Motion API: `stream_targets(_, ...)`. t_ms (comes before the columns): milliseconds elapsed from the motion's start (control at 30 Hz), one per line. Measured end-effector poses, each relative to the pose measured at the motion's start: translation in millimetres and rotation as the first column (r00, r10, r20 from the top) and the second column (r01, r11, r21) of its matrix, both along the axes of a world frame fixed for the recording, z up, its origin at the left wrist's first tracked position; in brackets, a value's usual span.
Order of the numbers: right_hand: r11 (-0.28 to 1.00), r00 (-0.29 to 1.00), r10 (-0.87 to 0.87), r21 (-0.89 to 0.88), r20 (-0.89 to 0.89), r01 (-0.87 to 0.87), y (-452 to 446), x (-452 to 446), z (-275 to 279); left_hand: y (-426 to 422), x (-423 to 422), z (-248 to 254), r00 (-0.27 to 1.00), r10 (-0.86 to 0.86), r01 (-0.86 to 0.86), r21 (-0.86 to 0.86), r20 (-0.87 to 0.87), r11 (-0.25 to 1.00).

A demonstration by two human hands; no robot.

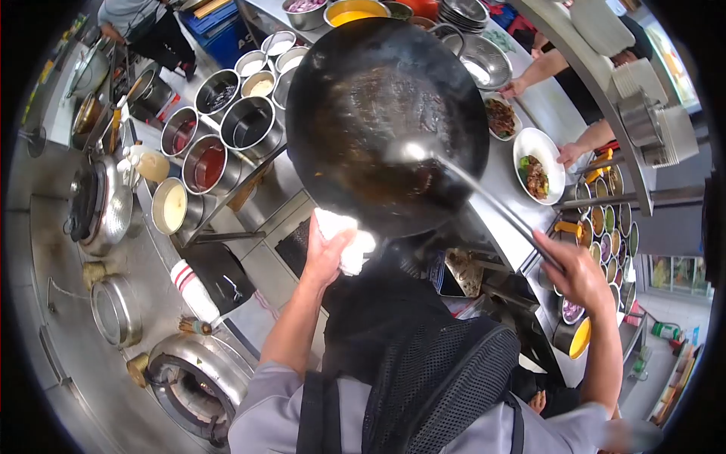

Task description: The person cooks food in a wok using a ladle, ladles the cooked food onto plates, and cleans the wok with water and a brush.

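Right hand point(579, 274) clenched round ladle point(486, 195); left hand point(323, 254) gripping cloth point(361, 244), apparently bunched

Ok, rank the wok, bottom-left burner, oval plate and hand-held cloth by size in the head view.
1. Wok
2. Burner
3. Oval plate and cloth: too alike to rank; the plate is longer, the cloth bunched.

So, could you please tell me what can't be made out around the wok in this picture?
Head view: how the left hand grips the wok, hidden by the white cloth.
Head view: the outline of the ladle end, lost in blur and glare.
Head view: part of the person by the white plate, hidden by the shelf.
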State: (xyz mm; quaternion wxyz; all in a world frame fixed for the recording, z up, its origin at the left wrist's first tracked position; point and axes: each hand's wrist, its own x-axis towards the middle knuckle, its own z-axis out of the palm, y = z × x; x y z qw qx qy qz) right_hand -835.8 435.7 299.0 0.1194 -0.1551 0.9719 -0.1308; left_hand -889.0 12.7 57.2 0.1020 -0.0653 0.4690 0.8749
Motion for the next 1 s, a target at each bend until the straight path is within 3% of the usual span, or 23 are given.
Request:
stream_targets(67, 0.999, 0.998, -0.026, -0.041, 0.056, 0.028, -5.6, -1.8, 16.1, -0.6, -2.5, 2.8, 1.0, 0.003, -0.003, -0.019, -0.005, 1.0)
stream_targets(167, 0.995, 0.993, -0.017, -0.1, -0.116, 0.005, -41.8, -40.2, 9.0, 4.6, -2.9, 9.9, 0.999, 0.009, -0.012, -0.058, -0.044, 0.998)
stream_targets(233, 0.999, 0.984, 0.012, -0.049, -0.18, -0.021, -59.5, -62.1, 10.5, 4.4, -0.6, 14.3, 0.995, 0.014, -0.027, -0.141, -0.095, 0.99)
stream_targets(300, 0.997, 0.977, 0.073, 0.053, -0.201, -0.064, -64.5, -65.4, 20.3, -0.9, -2.6, 23.4, 0.997, 0.016, -0.023, -0.098, -0.073, 0.995)
stream_targets(400, 0.962, 0.994, 0.086, 0.265, -0.06, -0.067, -35.5, -30.0, 37.1, -12.7, -8.3, 22.2, 0.999, 0.032, -0.034, -0.053, -0.029, 0.998)
stream_targets(500, 0.974, 0.999, -0.011, 0.226, 0.051, -0.001, -34.1, -18.6, 57.7, -9.5, -9.6, 17.5, 0.997, 0.069, -0.069, -0.014, -0.031, 0.998)
stream_targets(667, 0.999, 0.959, -0.033, -0.02, -0.282, 0.028, -60.9, -84.1, 7.4, -12.7, -2.6, 18.5, 0.991, 0.121, -0.123, -0.047, -0.054, 0.991)
stream_targets(767, 0.998, 0.965, -0.03, -0.061, -0.26, 0.015, -68.9, -96.4, 14.6, -18.9, 1.0, 24.2, 0.989, 0.11, -0.115, -0.044, -0.1, 0.992)
stream_targets(933, 0.971, 0.999, 0.036, 0.234, 0.023, -0.04, -47.0, -15.5, 45.4, -30.2, -6.3, 18.5, 0.986, 0.119, -0.122, -0.013, -0.116, 0.992)
stream_targets(1000, 0.986, 1.0, 0.017, 0.168, 0.011, -0.019, -53.2, -10.6, 47.9, -30.1, -3.7, 10.5, 0.984, 0.139, -0.143, -0.033, -0.108, 0.989)
